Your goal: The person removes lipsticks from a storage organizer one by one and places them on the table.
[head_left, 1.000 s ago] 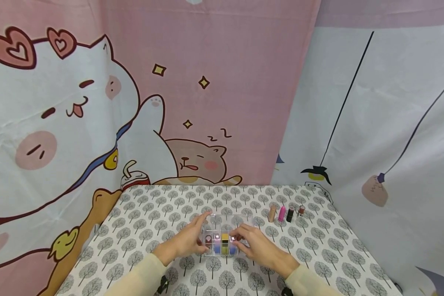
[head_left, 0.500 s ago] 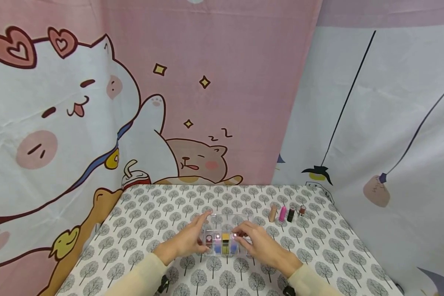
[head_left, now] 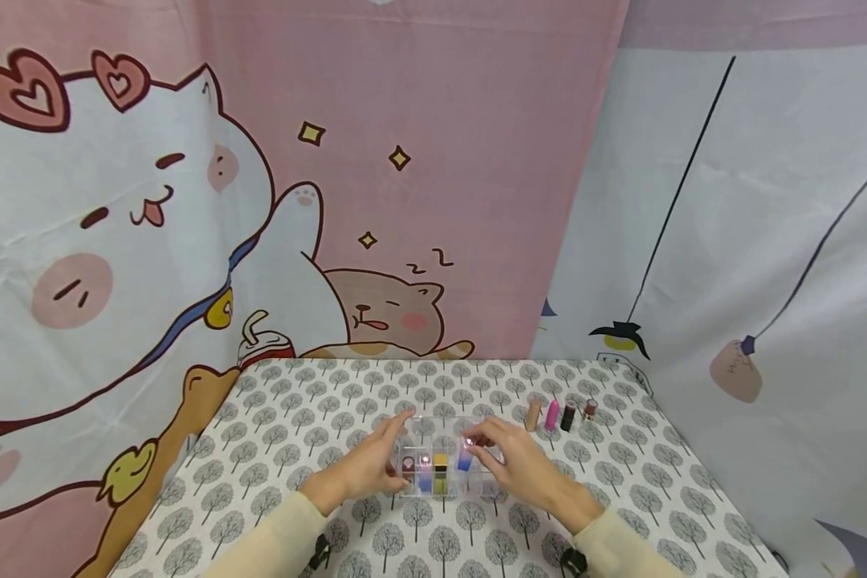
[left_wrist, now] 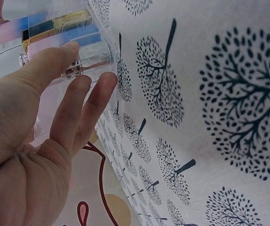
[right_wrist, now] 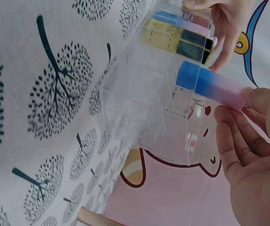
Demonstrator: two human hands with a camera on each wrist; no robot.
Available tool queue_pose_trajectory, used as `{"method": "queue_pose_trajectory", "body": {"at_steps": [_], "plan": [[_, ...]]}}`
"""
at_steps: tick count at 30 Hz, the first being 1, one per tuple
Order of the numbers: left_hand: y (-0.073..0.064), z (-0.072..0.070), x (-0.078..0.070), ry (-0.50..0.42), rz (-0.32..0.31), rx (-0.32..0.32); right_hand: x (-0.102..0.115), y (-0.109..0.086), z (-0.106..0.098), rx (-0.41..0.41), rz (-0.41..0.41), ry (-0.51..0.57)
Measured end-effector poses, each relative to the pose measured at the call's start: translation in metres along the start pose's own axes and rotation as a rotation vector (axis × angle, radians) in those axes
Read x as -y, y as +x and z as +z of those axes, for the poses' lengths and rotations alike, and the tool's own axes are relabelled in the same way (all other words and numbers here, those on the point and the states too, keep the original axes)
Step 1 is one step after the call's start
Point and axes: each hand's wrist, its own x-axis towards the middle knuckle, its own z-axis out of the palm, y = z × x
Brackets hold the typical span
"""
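Observation:
A clear plastic organizer point(head_left: 420, 434) with compartments stands on the table. My left hand point(head_left: 360, 470) rests at its left side, thumb by the front and fingers spread toward the back. My right hand point(head_left: 523, 461) pinches a pink-and-blue lipstick point(right_wrist: 212, 85) by its pink end, between thumb and fingers. The blue end overlaps the organizer's top edge in the right wrist view. In the front row stand a gold-and-black lipstick point(head_left: 441, 463), a second pink-and-blue lipstick point(left_wrist: 61, 40) and a dark red item point(head_left: 408, 465). Compartments on the right side show bare clear walls.
Right of the organizer stand a tan tube point(head_left: 532, 416), a bright pink lipstick point(head_left: 552, 416), a black lipstick point(head_left: 567, 417) and a small brown-red item point(head_left: 589, 410). A tree-print cloth point(head_left: 311, 401) covers the table. A cartoon curtain point(head_left: 477, 201) hangs behind.
My right hand has lifted the pink-and-blue lipstick from its front-row compartment and moved it slightly right and away from me. My left hand stays at the organizer.

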Motion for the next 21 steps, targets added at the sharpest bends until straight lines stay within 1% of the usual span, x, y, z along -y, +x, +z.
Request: {"method": "queue_pose_trajectory", "body": {"at_steps": [4,9,13,21], "plan": [[0.001,-0.001,0.000,0.002,0.004,0.000,-0.002,0.000,-0.006,-0.044,-0.027,-0.045],[0.001,0.000,0.000,0.014,0.005,-0.002,-0.003,0.000,-0.013,-0.049,-0.028,-0.033],[0.000,-0.001,0.000,0.024,0.009,-0.008,-0.004,0.002,-0.019,-0.059,-0.048,-0.011],[0.000,-0.002,-0.001,0.022,0.013,-0.004,-0.011,0.004,-0.030,-0.122,-0.111,-0.048]]}}
